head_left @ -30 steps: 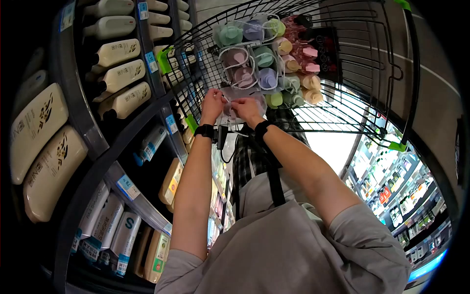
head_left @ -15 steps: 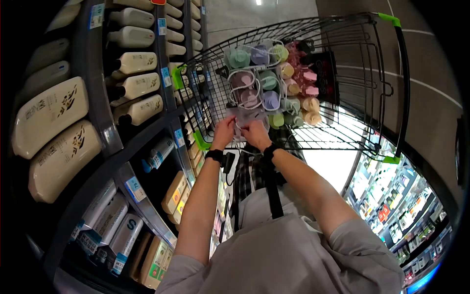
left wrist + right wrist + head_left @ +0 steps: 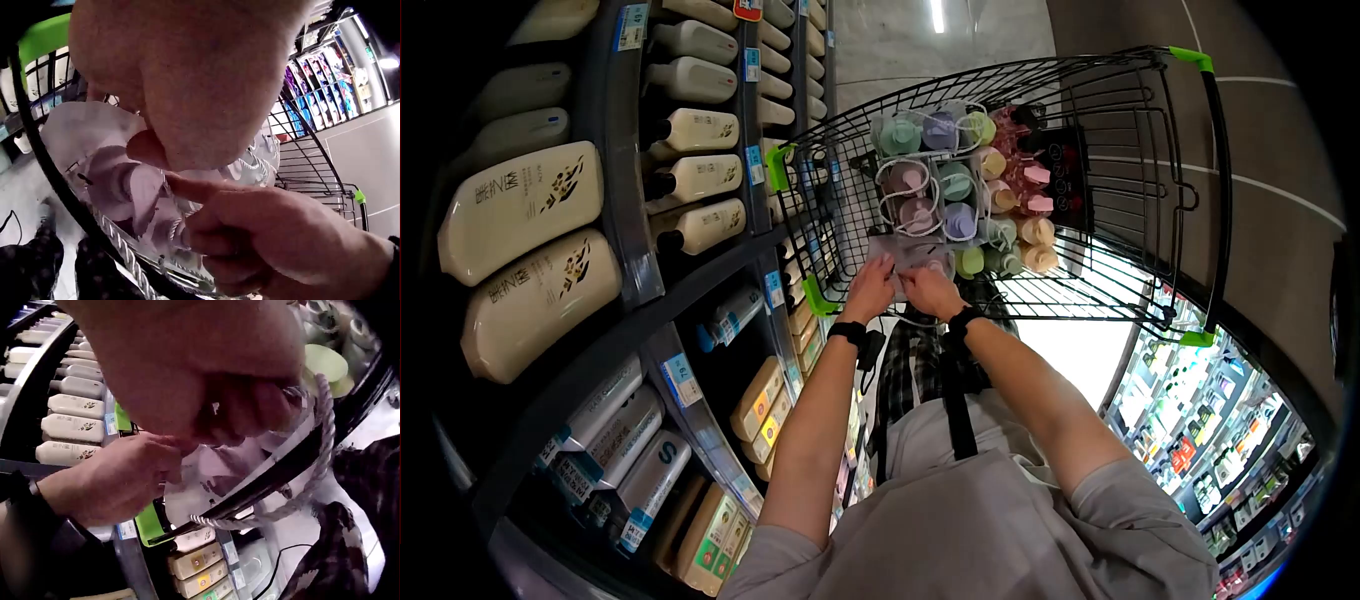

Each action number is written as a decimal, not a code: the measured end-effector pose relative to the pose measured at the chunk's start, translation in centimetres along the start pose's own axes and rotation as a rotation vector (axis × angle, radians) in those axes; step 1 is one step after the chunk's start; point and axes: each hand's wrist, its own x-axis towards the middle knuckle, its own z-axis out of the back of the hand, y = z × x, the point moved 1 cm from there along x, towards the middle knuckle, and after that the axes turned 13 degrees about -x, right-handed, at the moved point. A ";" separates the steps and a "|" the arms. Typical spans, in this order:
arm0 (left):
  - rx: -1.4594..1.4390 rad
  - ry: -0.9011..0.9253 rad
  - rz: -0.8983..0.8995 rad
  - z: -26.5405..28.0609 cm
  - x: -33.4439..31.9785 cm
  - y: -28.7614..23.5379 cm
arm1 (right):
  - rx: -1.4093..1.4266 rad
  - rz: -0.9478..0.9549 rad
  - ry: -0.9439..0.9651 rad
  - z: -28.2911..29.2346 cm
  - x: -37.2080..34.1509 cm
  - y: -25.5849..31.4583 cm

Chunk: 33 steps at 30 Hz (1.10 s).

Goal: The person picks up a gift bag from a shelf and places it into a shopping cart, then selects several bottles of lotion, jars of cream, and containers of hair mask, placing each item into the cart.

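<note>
A translucent bag [image 3: 900, 246] with white rope handles stands at the near left corner of the cart, a mauve pump bottle [image 3: 119, 187] inside it. My left hand [image 3: 870, 288] pinches the bag's upper edge, its thumb against the clear plastic in the left wrist view. Close beside it, my right hand [image 3: 932, 292] holds the same bag by its edge, with the index finger reaching toward the left thumb. In the right wrist view a twisted rope handle [image 3: 325, 434] loops over the cart rim below the right hand. My palms hide part of the bag's mouth.
The black wire cart [image 3: 1135, 170] holds more clear bags of pastel pump bottles [image 3: 915, 180], plus pink bottles [image 3: 1035, 175] and a black box [image 3: 1068, 170]. Shelves of cream bottles [image 3: 530, 215] line the left side. A bright display [image 3: 1200, 420] stands at right.
The head view has shifted, so cart, shelves and hands sit lower in it. Both hands stay at the same bag; their fingers have moved along its edge.
</note>
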 end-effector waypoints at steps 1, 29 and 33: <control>0.008 0.029 0.033 0.1 -0.1 -0.2 | 0.056 -0.048 0.081 1.4 -0.4 0.3; -0.108 0.011 0.060 0.5 -9.8 3.6 | 0.376 0.058 -0.083 9.2 -6.3 -3.5; -0.024 0.031 0.027 -0.3 -10.3 3.4 | 0.205 0.054 -0.050 10.5 -8.2 -6.7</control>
